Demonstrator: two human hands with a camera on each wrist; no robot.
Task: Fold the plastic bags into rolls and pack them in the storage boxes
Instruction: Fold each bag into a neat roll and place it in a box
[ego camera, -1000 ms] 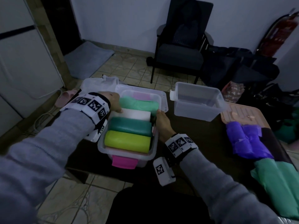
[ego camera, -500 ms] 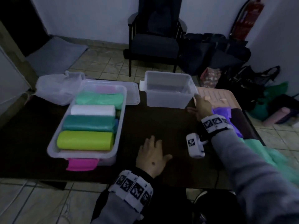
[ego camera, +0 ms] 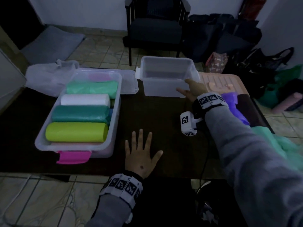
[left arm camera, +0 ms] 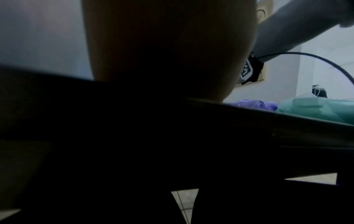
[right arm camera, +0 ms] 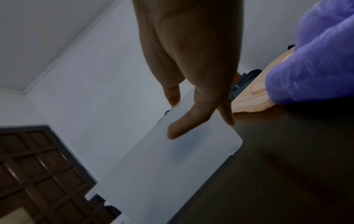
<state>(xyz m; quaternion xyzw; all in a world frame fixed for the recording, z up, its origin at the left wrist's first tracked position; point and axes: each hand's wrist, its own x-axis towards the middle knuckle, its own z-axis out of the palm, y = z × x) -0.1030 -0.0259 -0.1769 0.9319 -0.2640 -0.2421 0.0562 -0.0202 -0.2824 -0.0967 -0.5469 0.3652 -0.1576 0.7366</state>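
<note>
While flat on the table (ego camera: 164,128), left hand (ego camera: 141,154) splayed; right hand (ego camera: 191,90) loose-fingered against empty box (ego camera: 162,86); no legible writing.

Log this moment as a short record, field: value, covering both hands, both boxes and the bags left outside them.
left hand: flat on the dark table, fingers spread, holding nothing
right hand: fingers straight, at the near right corner of the empty box; no grip closed yet
empty box: clear, open, nothing inside, at the far middle of the table
full box: clear, pink latch, holds rolls in green, white, teal and yellow-green
loose bags: purple bag and green bag at the table's right end, not in any box
</note>
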